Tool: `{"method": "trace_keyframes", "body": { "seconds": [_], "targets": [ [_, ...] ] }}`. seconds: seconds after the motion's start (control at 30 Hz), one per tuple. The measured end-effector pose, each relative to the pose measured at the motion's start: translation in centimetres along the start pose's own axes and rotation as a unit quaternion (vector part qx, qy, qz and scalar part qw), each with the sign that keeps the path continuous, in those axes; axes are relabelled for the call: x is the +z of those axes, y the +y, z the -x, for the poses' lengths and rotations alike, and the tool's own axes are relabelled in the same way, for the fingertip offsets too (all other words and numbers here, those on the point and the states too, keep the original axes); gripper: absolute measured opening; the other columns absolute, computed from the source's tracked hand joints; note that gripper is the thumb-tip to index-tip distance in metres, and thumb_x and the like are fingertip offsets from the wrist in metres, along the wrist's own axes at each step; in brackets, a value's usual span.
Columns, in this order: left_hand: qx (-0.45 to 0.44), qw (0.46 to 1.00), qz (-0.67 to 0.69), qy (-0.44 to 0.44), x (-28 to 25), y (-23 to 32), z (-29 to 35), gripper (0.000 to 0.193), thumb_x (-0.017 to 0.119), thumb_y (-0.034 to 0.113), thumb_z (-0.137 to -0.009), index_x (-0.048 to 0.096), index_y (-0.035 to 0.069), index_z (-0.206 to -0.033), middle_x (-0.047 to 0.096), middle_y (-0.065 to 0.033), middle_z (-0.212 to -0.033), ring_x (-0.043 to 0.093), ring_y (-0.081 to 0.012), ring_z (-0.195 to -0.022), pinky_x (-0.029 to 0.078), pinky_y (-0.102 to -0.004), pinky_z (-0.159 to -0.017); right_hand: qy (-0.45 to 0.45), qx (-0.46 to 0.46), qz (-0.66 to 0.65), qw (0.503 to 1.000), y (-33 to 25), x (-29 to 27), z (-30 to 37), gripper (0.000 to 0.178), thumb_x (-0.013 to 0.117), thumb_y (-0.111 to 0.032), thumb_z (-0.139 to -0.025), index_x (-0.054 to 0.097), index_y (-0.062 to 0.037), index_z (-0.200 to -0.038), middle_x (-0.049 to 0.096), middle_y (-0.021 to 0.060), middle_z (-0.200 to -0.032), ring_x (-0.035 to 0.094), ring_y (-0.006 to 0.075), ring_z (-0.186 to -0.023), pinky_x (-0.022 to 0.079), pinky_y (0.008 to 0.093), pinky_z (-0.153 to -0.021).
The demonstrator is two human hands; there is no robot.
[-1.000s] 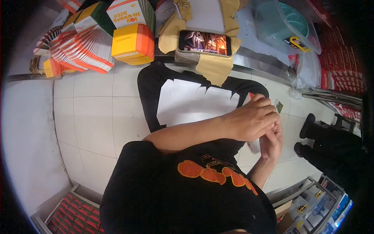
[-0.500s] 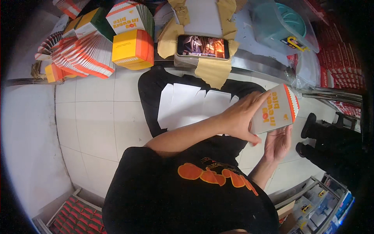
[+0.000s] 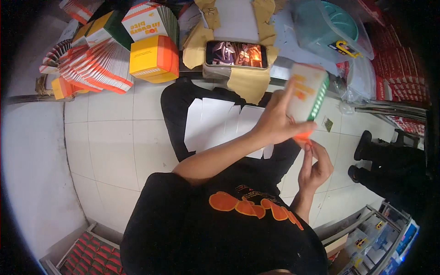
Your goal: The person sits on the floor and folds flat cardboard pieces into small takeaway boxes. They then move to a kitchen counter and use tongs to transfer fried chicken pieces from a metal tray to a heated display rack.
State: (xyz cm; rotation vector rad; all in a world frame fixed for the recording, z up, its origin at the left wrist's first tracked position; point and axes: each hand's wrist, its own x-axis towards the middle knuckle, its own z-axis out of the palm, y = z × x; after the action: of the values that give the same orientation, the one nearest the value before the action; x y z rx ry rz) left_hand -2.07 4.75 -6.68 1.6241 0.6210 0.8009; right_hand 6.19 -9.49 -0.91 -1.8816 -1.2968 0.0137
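Note:
A white carton (image 3: 305, 91) with yellow-orange lettering, a green zigzag edge and an orange end is held up at the right of my lap, blurred by motion. My left hand (image 3: 277, 120) grips it by the side, thumb across its lower part. Just below, my right hand (image 3: 316, 167) has its fingertips pinched at the carton's orange lower end. Across my black-trousered legs lies a flat white cardboard sheet (image 3: 208, 124) with cut slots, partly covered by my left forearm.
On the work surface ahead are a yellow-orange box (image 3: 153, 58), fanned stacks of flattened cartons (image 3: 98, 64), a phone (image 3: 236, 54) playing a video, and a clear bin (image 3: 337, 34). At the right, another person's legs (image 3: 389, 160) stand near a rack (image 3: 366, 238).
The carton has moved left and up and turned, bringing its green edge into view. My right hand has gone from supporting it underneath to pinching its orange end.

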Motion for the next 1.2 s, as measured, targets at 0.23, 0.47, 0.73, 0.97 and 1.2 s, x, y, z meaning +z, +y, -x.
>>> {"method": "trace_keyframes", "body": {
  "seconds": [0.23, 0.47, 0.73, 0.97, 1.2],
  "targets": [
    [-0.001, 0.994, -0.093, -0.064, 0.1, 0.2, 0.8, 0.110, 0.071, 0.061, -0.077, 0.017, 0.005, -0.154, 0.043, -0.0262, -0.117, 0.049, -0.0405, -0.109, 0.042, -0.0433, -0.096, -0.040, 0.013, 0.003, 0.999, 0.8, -0.4, -0.9, 0.010, 0.068, -0.002, -0.086, 0.062, 0.0028, -0.093, 0.070, 0.0166, -0.094, 0.070, 0.0259, -0.084, 0.052, 0.0305, -0.074],
    [-0.004, 0.991, -0.111, -0.072, 0.3, 0.2, 0.9, 0.106, 0.067, 0.060, -0.081, 0.017, -0.002, -0.152, 0.043, -0.0267, -0.116, 0.050, -0.0407, -0.109, 0.043, -0.0453, -0.095, -0.001, 0.031, 0.017, 0.999, 1.1, 0.3, -0.1, 0.010, 0.067, -0.005, -0.089, 0.061, 0.0026, -0.092, 0.071, 0.0176, -0.098, 0.071, 0.0268, -0.087, 0.053, 0.0330, -0.076],
    [-0.004, 0.993, -0.100, -0.064, 0.2, 0.1, 1.2, 0.102, 0.066, 0.056, -0.084, 0.018, -0.005, -0.150, 0.045, -0.0271, -0.115, 0.052, -0.0405, -0.106, 0.044, -0.0443, -0.094, -0.046, 0.071, -0.025, 0.996, 1.6, 0.0, -0.4, 0.005, 0.065, 0.000, -0.087, 0.061, 0.0033, -0.089, 0.072, 0.0165, -0.097, 0.070, 0.0231, -0.085, 0.052, 0.0326, -0.078],
    [-0.073, 0.984, -0.082, -0.139, -0.2, 0.8, 1.0, 0.096, 0.061, 0.055, -0.088, 0.017, -0.001, -0.151, 0.047, -0.0284, -0.113, 0.054, -0.0418, -0.103, 0.045, -0.0461, -0.091, -0.092, 0.112, -0.153, 0.978, 1.2, -0.8, -1.3, 0.008, 0.067, -0.001, -0.086, 0.061, 0.0041, -0.085, 0.069, 0.0135, -0.094, 0.063, 0.0180, -0.087, 0.047, 0.0305, -0.085],
    [-0.081, 0.983, -0.046, -0.158, 0.6, 1.2, 1.3, 0.097, 0.057, 0.058, -0.089, 0.013, 0.001, -0.153, 0.047, -0.0312, -0.117, 0.053, -0.0444, -0.107, 0.043, -0.0475, -0.093, -0.097, 0.103, -0.134, 0.981, 1.2, -1.0, -1.2, 0.008, 0.067, 0.001, -0.086, 0.060, 0.0038, -0.082, 0.067, 0.0106, -0.090, 0.062, 0.0164, -0.084, 0.046, 0.0289, -0.080]
  ]
}}
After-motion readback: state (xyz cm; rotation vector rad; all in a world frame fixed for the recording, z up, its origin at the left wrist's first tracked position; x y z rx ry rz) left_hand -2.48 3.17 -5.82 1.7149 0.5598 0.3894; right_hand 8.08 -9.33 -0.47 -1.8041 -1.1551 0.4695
